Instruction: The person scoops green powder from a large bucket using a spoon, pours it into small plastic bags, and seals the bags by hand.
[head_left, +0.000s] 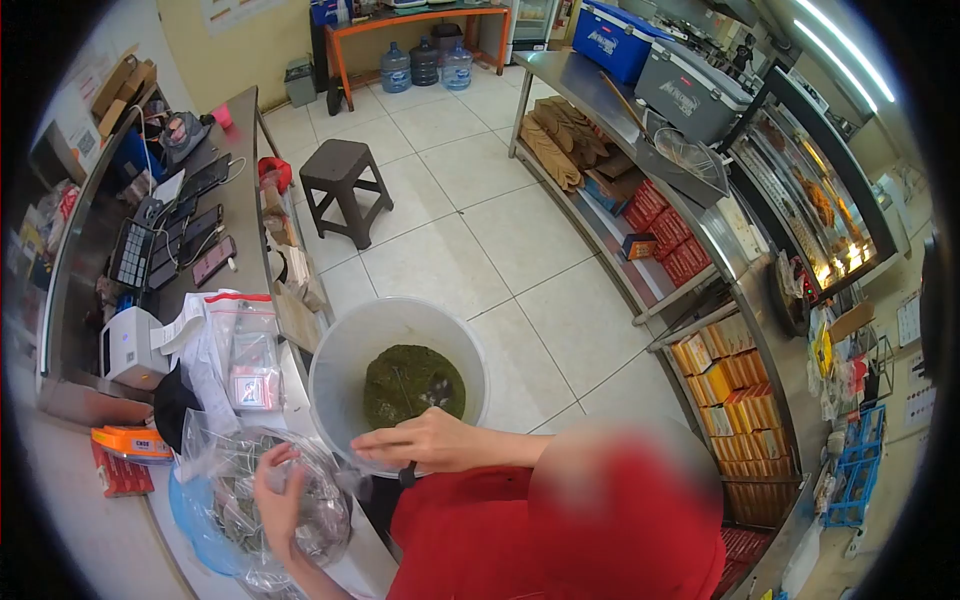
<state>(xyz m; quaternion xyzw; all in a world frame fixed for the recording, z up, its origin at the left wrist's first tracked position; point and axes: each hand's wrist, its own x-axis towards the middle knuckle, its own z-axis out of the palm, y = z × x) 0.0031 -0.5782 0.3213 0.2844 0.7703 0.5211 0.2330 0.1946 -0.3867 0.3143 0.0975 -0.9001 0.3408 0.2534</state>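
Observation:
My left hand (pixel 280 495) is over a clear plastic bag (pixel 235 500), its fingers curved and apart. The bag lies bunched over a blue bowl (pixel 192 520), and dark green bits show through the plastic. My right hand (pixel 412 440) reaches left across the near rim of a large white bucket (pixel 335 380), palm down with fingers stretched out. Thick green sauce (pixel 410 385) with a thin dark line across it covers the bucket's bottom. Just below the right hand is a small black piece (pixel 407 474), beside blurred clear plastic; I cannot tell whether the hand touches either.
A counter at left holds a white printer (pixel 133 350), phones (pixel 213 262) and an orange box (pixel 132 443). A dark stool (pixel 345 190) stands on the tiled floor. Steel shelves with boxes (pixel 735 390) run along the right. A blurred red cap (pixel 640 500) blocks the lower middle.

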